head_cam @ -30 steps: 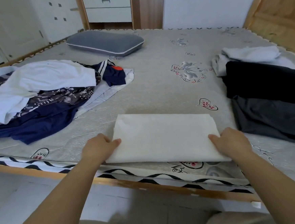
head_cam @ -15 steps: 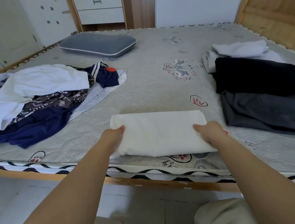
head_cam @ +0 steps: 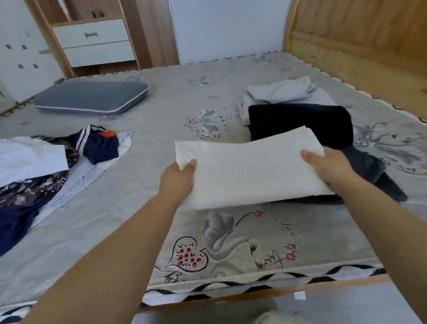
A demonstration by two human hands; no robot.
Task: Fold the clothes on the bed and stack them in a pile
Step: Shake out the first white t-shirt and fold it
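A folded cream-white garment (head_cam: pixel 248 169) hangs in the air above the bed, held at both ends. My left hand (head_cam: pixel 177 181) grips its left end and my right hand (head_cam: pixel 326 164) grips its right end. It hovers partly over a pile of folded clothes on the right: a black piece (head_cam: pixel 306 121), a dark grey piece (head_cam: pixel 368 167) under it, and a light grey piece (head_cam: pixel 281 91) behind. A heap of unfolded clothes (head_cam: pixel 22 177) lies at the left, white, patterned and navy.
The bed (head_cam: pixel 134 214) has a grey printed mattress cover with a wooden frame along its near edge. A grey pillow (head_cam: pixel 89 96) lies at the back left. A wooden headboard (head_cam: pixel 365 27) stands at the right, and drawers (head_cam: pixel 93 42) behind the bed.
Both hands lifted the folded white garment off the near edge of the bed and carried it up and to the right, over the folded pile.
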